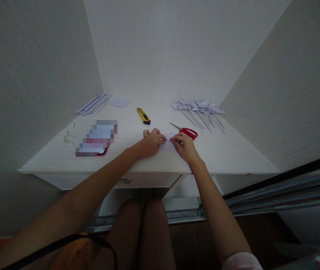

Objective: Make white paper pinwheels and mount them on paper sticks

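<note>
A small piece of white paper (168, 145) lies between my hands near the front of the white desk (129, 159). My left hand (151, 144) pinches its left side between thumb and finger, the other fingers curled. From the right, my right hand (186, 147) pinches the same paper. Just behind my right hand are scissors with red handles (188, 132), their blades pointing left. A yellow utility knife (143, 116) rests farther back, beyond my left hand. Whether the paper is creased between my fingertips is too small to tell.
Several paper pinwheels on sticks (199, 108) are piled at the back right. At the back left are rolled paper sticks (94, 103) and a flat paper sheet (120, 102). A blurred-out object with a red edge (99, 138) lies on the left, beside small scraps (68, 137). Walls enclose the desk.
</note>
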The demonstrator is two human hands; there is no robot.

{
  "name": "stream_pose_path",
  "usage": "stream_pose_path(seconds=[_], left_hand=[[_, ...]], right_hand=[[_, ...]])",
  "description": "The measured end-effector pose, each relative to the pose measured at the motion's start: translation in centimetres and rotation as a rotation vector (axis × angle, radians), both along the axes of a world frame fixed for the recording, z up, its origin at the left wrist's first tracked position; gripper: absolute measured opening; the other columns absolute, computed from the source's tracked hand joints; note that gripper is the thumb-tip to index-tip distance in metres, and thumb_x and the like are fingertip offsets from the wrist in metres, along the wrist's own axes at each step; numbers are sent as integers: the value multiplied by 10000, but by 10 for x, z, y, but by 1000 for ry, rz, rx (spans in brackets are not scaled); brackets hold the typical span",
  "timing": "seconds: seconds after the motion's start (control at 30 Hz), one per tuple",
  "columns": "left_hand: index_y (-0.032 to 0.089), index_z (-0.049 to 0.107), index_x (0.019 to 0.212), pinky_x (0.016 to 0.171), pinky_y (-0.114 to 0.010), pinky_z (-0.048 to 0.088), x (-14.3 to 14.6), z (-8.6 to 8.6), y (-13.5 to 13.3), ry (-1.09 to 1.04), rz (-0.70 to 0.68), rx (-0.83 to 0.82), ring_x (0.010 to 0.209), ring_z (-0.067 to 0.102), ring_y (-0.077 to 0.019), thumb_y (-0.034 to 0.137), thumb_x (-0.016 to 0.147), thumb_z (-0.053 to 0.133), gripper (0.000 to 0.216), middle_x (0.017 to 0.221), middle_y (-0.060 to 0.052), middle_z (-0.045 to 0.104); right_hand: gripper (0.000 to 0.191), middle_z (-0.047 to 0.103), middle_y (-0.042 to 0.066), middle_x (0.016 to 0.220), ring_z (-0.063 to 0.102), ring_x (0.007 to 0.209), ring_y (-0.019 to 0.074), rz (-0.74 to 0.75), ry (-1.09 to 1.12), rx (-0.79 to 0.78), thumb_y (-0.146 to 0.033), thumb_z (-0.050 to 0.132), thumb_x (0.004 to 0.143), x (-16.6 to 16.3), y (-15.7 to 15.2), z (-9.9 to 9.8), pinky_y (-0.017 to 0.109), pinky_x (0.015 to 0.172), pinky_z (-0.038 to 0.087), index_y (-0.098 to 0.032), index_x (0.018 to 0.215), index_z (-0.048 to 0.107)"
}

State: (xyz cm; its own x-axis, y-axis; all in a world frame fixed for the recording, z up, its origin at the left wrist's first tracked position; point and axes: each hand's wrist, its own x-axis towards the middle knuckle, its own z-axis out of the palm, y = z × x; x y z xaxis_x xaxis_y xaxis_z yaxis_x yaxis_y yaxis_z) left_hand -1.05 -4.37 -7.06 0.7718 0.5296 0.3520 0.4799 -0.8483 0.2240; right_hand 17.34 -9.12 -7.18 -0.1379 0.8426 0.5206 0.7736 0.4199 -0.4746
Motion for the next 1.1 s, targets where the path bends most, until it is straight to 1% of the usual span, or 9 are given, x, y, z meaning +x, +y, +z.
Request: stream_pose_path(seconds=[0.13,0.37,0.53,0.93,1.1], left_hand=[[199,659,976,751,-425,210,1,2,-1,5,3,-16,1039,413,-261,14,708,406,413,1124,-61,622],[199,659,965,741,-417,203,1,0,0,-3,7,-1,1019,414,-256,25,709,404,402,1120,-57,627],[214,663,970,740,-414,207,0,0,0,-8,-19,16,1010,408,-256,21,699,405,421,1110,-55,629],[198,649,970,737,-406,196,1,0,-1,8,-4,19,1034,405,-252,15,715,416,391,1136,-49,622],[208,646,964,730,-406,199,-1,-3,1,-18,-25,41,1018,404,-247,18,715,411,391,1131,-47,625]], right_hand=[[175,600,56,830,556,794,164,21,-23,10,-108,524,781,1,1,-1,312,724,445,-181,814,680],[219,584,62,832,540,814,172,59,-63,28,-87,507,788,0,4,-5,320,736,441,-180,853,695],[255,585,60,827,534,827,173,86,-58,19,-72,486,794,1,5,-6,335,770,436,-188,874,699],[291,574,65,836,519,834,182,104,-67,28,-48,479,780,2,6,-8,347,783,430,-189,907,699],[296,573,72,837,516,831,183,117,-66,23,-39,468,777,3,6,-7,338,773,431,-175,907,697]])
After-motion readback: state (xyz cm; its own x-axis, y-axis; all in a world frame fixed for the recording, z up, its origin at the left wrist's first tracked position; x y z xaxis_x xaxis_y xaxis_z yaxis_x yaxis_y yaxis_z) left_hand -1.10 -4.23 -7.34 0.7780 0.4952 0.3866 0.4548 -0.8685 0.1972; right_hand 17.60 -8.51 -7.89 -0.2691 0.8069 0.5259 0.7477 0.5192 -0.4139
